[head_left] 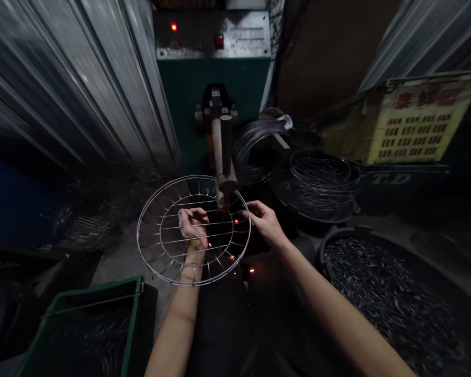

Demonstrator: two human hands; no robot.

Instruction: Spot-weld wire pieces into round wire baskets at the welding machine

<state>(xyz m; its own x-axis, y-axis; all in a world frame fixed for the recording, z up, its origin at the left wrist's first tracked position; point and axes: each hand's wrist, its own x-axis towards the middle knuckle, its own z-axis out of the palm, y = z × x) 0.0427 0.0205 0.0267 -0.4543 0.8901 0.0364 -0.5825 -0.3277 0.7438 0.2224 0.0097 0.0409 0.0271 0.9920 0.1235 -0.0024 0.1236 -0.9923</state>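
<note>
A round wire rack, with a double outer rim, an inner ring, parallel cross wires and short spokes, lies nearly level before me. My left hand is under it, palm up, seen through the cross wires. Its fingers are curled; whether they grip a wire is hidden. At the rack's right rim, my right hand pinches with thumb and fingers; a short wire piece there cannot be ruled out. The welding machine's arm reaches down to the inner ring between my hands. Orange sparks fly below the tip.
Behind stands the green machine body with a lit red lamp. Wire coils and wire rings lie to the right. A tub of small metal pieces is near right, a green crate near left, a yellow crate far right.
</note>
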